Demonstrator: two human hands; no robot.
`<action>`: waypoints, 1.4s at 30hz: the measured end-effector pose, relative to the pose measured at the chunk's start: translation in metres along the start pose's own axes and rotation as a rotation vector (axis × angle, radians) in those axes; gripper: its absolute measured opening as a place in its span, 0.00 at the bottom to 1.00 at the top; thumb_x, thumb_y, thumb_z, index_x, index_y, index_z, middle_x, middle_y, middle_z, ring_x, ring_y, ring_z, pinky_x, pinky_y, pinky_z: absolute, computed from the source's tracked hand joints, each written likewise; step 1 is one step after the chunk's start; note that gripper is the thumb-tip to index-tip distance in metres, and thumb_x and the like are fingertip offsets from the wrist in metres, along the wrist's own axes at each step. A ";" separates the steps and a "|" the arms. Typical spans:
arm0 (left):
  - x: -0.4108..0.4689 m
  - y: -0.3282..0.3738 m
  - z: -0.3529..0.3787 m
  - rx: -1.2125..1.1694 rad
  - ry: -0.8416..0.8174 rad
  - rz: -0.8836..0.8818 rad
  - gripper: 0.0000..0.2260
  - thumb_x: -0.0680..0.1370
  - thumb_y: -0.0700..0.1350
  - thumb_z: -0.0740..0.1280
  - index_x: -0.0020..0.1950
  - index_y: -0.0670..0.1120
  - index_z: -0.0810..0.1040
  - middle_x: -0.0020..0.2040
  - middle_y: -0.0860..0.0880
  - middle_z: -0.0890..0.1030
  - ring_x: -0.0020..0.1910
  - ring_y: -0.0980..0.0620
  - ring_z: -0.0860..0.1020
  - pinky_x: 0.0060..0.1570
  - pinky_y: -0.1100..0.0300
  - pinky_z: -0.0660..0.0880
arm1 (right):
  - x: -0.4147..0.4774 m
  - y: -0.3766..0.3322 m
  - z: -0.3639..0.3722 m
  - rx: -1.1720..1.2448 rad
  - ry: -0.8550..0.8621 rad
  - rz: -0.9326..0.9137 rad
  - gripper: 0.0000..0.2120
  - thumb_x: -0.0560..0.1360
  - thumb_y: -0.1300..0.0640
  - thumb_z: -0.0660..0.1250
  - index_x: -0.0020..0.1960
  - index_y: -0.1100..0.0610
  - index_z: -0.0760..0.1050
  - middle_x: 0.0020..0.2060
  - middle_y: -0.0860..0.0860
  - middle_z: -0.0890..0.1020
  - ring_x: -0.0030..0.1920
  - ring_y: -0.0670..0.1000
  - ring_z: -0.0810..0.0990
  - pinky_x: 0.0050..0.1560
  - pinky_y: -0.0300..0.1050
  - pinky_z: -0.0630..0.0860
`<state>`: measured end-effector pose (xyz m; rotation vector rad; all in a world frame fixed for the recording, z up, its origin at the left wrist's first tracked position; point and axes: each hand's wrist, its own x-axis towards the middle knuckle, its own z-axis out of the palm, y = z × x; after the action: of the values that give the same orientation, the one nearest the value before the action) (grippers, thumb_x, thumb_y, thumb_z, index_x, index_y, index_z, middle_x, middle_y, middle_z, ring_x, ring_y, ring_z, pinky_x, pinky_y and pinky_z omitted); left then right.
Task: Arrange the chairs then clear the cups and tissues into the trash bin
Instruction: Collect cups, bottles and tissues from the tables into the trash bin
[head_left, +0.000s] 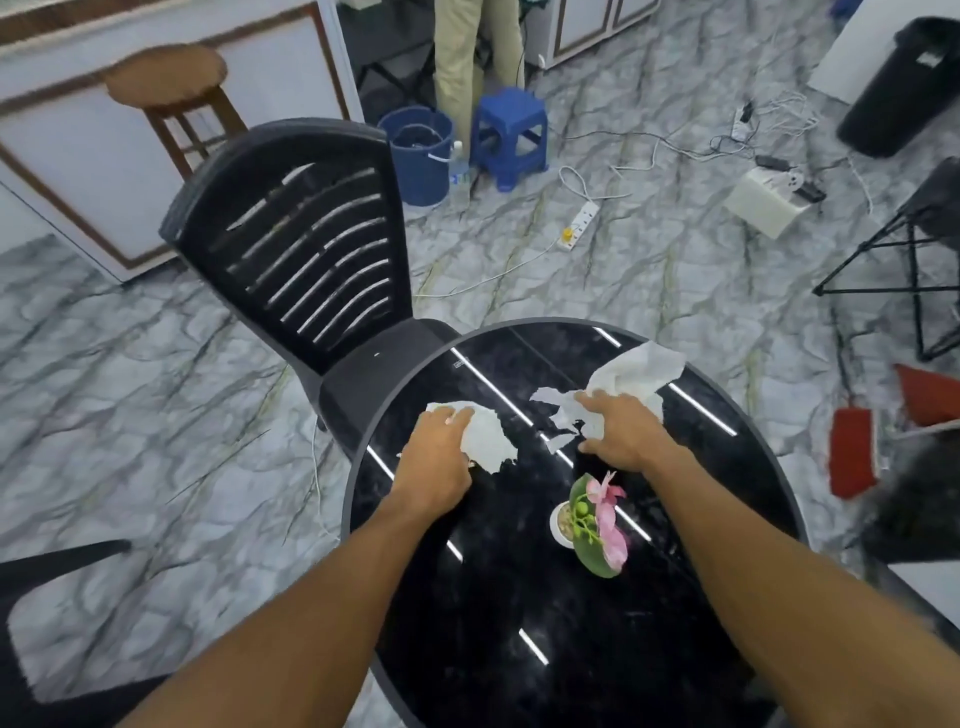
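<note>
Two hands on the table, the left hand (436, 457) and the right hand (621, 428), and two white tissues: one tissue (488, 434) by the left, a bigger tissue (631, 371) by the right. One round black table (519, 623), one potted flower (595, 525). Two black chairs, a slatted chair (306, 244) and a near chair (57, 566). One black trash bin (898, 85), one blue bucket (415, 153), one blue stool (511, 137), one wooden stool (171, 96).

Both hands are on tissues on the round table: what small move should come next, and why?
Probably close both hands and lift: the left hand and right hand each rest on a loose tissue.
</note>
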<state>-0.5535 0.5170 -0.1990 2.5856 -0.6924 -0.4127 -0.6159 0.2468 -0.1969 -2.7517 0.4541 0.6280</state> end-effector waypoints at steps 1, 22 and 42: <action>0.006 -0.002 0.000 0.069 -0.053 -0.027 0.29 0.78 0.42 0.68 0.77 0.51 0.61 0.75 0.45 0.63 0.70 0.45 0.64 0.65 0.52 0.69 | -0.001 -0.003 0.001 -0.053 0.004 -0.024 0.32 0.74 0.50 0.70 0.75 0.47 0.62 0.72 0.51 0.67 0.68 0.59 0.67 0.64 0.55 0.71; 0.015 0.107 -0.051 -0.067 -0.009 0.187 0.14 0.75 0.33 0.65 0.59 0.40 0.83 0.55 0.44 0.81 0.56 0.45 0.78 0.52 0.64 0.69 | -0.123 0.033 -0.054 0.560 0.563 0.247 0.09 0.66 0.72 0.65 0.37 0.63 0.83 0.37 0.59 0.84 0.38 0.55 0.81 0.35 0.37 0.75; -0.321 0.437 0.063 -0.179 -0.358 0.974 0.12 0.76 0.37 0.68 0.58 0.40 0.83 0.59 0.42 0.82 0.59 0.44 0.79 0.58 0.63 0.69 | -0.638 0.126 0.041 0.589 1.022 0.779 0.07 0.68 0.66 0.67 0.37 0.60 0.83 0.34 0.53 0.84 0.35 0.52 0.81 0.38 0.39 0.78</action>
<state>-1.0201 0.3240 0.0088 1.7220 -1.7943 -0.5583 -1.2228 0.2984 0.0353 -2.0321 1.6257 -0.7612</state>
